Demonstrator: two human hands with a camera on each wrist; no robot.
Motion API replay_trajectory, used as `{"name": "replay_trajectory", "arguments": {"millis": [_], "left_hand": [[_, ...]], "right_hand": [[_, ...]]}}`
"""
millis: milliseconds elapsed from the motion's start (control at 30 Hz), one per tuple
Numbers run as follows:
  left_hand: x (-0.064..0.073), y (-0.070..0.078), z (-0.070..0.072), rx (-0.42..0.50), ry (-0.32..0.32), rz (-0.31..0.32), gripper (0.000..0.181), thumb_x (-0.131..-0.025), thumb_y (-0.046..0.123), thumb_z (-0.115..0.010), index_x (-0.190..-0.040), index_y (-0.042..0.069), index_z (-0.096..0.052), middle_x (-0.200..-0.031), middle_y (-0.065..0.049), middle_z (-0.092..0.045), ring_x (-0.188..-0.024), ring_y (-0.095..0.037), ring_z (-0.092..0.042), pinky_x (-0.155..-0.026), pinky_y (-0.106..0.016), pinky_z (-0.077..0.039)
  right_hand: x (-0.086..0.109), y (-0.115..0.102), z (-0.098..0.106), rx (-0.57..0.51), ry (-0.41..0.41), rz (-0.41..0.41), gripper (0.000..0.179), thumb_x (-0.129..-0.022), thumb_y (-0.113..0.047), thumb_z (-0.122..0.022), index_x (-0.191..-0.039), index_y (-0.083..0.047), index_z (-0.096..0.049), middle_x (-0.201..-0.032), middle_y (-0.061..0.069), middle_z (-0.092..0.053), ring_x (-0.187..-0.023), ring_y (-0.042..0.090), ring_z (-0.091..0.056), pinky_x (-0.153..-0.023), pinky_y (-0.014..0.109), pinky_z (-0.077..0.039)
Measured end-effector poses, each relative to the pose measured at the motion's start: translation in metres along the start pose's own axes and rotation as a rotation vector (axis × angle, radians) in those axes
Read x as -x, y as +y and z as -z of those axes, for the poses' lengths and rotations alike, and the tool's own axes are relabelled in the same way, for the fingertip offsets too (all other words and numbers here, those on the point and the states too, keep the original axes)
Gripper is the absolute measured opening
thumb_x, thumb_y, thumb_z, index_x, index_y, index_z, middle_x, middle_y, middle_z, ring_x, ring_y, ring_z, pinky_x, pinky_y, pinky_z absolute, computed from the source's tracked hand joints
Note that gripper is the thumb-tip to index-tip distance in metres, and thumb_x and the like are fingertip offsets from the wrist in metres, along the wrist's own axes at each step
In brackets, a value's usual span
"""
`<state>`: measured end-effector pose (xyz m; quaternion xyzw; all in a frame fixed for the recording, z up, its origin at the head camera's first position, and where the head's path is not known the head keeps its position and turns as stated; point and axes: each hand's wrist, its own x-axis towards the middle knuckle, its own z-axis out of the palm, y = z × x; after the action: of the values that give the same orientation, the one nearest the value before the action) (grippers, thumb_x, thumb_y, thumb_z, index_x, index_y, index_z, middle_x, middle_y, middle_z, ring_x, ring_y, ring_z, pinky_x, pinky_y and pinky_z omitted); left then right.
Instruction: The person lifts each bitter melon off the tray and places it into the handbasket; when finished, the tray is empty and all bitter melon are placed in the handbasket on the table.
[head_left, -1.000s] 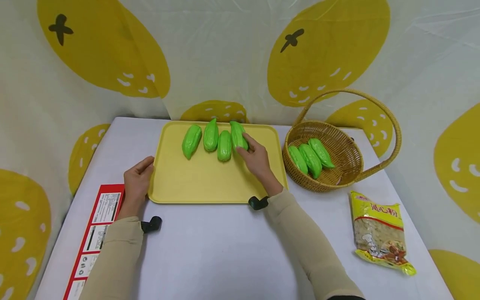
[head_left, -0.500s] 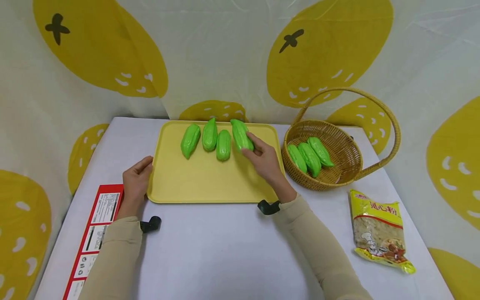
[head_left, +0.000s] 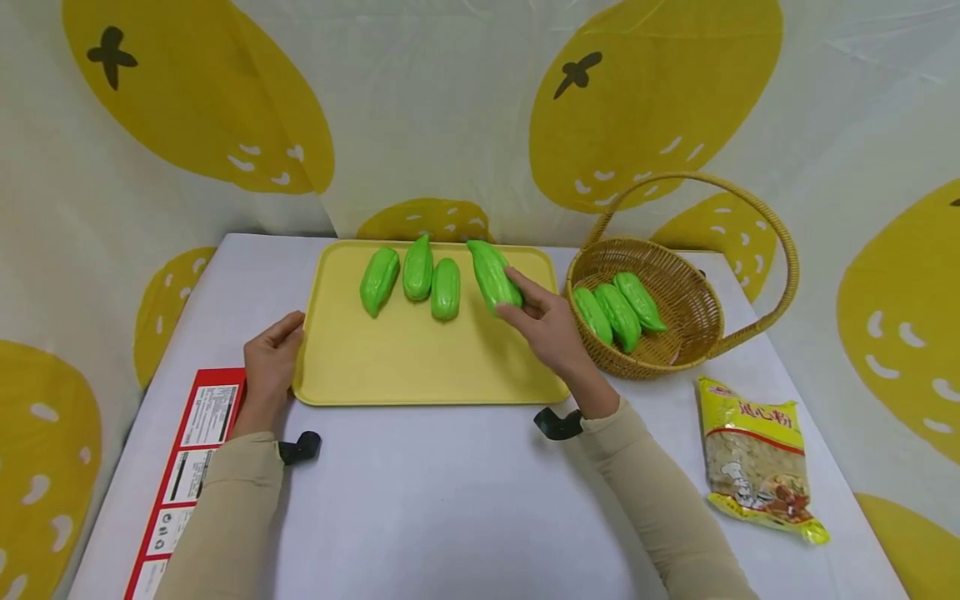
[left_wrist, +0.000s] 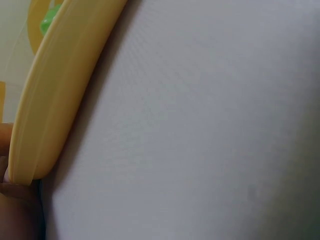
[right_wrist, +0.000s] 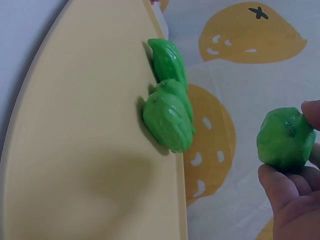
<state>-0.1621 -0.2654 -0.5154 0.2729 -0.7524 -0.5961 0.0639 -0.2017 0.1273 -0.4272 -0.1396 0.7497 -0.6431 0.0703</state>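
Note:
My right hand (head_left: 551, 333) holds a glossy, ridged green bitter gourd (head_left: 493, 277) between thumb and fingers, over the right part of a yellow tray (head_left: 420, 367). In the right wrist view this gourd (right_wrist: 285, 140) shows end-on, raised apart from the others. Three more gourds lie side by side toward the tray's back: a left one (head_left: 379, 282), a middle one (head_left: 417, 268) and a right one (head_left: 446, 289). At the tray's left edge, my left hand (head_left: 273, 367) grips the rim; the left wrist view catches only part of its fingers beside the tray wall (left_wrist: 60, 100).
Right of the tray stands a wicker basket (head_left: 690, 317) with a tall arched handle and three green gourds (head_left: 618, 317) inside. A yellow-topped food bag (head_left: 753, 458) lies in front of it. A red and white box (head_left: 187, 458) lies beside my left forearm. Patterned cloth hangs behind.
My right hand has drawn the bitter gourd to the right, away from the three others, and its near end has swung right. The left hand stays at the tray's edge.

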Motion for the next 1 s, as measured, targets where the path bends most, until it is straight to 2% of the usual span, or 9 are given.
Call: {"name": "replay_trajectory", "arguments": {"millis": [100, 267, 333, 467, 600, 900, 1000], "left_hand": [[-0.001, 0.000, 0.000, -0.002, 0.000, -0.003, 0.039, -0.105, 0.019, -0.057, -0.143, 0.018, -0.061, -0.150, 0.000, -0.058, -0.133, -0.004, -0.054, -0.105, -0.014, -0.048], [-0.002, 0.001, 0.001, 0.002, 0.002, 0.007, 0.039, -0.104, 0.020, -0.058, -0.143, 0.019, -0.061, -0.150, 0.001, -0.058, -0.134, -0.004, -0.054, -0.106, -0.015, -0.048], [-0.002, 0.002, 0.001, 0.004, 0.001, 0.012, 0.039, -0.105, 0.020, -0.058, -0.143, 0.019, -0.060, -0.150, 0.001, -0.057, -0.135, -0.005, -0.053, -0.109, -0.017, -0.047], [-0.001, 0.001, 0.001, 0.000, -0.001, 0.017, 0.039, -0.105, 0.020, -0.057, -0.144, 0.019, -0.060, -0.151, 0.001, -0.057, -0.136, -0.005, -0.052, -0.112, -0.020, -0.046], [-0.001, 0.000, 0.001, -0.010, -0.001, 0.006, 0.039, -0.105, 0.021, -0.056, -0.144, 0.019, -0.060, -0.151, 0.001, -0.057, -0.137, -0.005, -0.052, -0.112, -0.021, -0.046], [0.000, 0.000, 0.001, -0.017, -0.002, 0.006, 0.039, -0.105, 0.021, -0.056, -0.144, 0.019, -0.059, -0.151, 0.000, -0.057, -0.137, -0.007, -0.052, -0.111, -0.019, -0.046], [0.001, -0.001, 0.000, -0.015, -0.002, 0.015, 0.039, -0.105, 0.022, -0.056, -0.144, 0.020, -0.059, -0.151, 0.001, -0.056, -0.138, -0.007, -0.051, -0.112, -0.020, -0.046]], "right_hand": [[0.004, -0.001, 0.008, 0.007, 0.001, -0.009, 0.060, -0.099, -0.011, -0.066, -0.155, -0.015, -0.045, -0.158, 0.014, -0.046, -0.126, 0.028, -0.062, -0.092, 0.017, -0.056], [0.010, -0.004, 0.024, 0.005, 0.030, 0.006, 0.060, -0.098, -0.008, -0.067, -0.154, -0.013, -0.046, -0.156, 0.016, -0.049, -0.116, 0.007, -0.066, -0.092, 0.015, -0.056], [0.012, -0.005, 0.031, 0.001, 0.034, 0.008, 0.061, -0.098, -0.007, -0.066, -0.155, -0.012, -0.044, -0.158, 0.015, -0.047, -0.115, 0.003, -0.064, -0.093, 0.015, -0.055], [0.016, -0.005, 0.045, 0.013, 0.052, 0.017, 0.061, -0.098, -0.005, -0.066, -0.155, -0.010, -0.044, -0.159, 0.014, -0.045, -0.113, 0.000, -0.064, -0.091, 0.014, -0.055], [0.019, 0.000, 0.060, 0.041, 0.071, 0.043, 0.058, -0.097, -0.005, -0.066, -0.152, -0.008, -0.047, -0.156, 0.020, -0.047, -0.110, -0.001, -0.065, -0.088, 0.013, -0.056], [0.033, 0.009, 0.095, 0.056, 0.072, -0.047, 0.059, -0.100, -0.011, -0.064, -0.155, -0.009, -0.043, -0.162, 0.022, -0.038, -0.114, -0.002, -0.061, -0.089, 0.011, -0.054], [0.036, 0.012, 0.107, 0.114, 0.094, -0.082, 0.059, -0.101, -0.017, -0.065, -0.155, -0.013, -0.043, -0.161, 0.021, -0.039, -0.113, -0.002, -0.061, -0.087, 0.012, -0.054]]}}
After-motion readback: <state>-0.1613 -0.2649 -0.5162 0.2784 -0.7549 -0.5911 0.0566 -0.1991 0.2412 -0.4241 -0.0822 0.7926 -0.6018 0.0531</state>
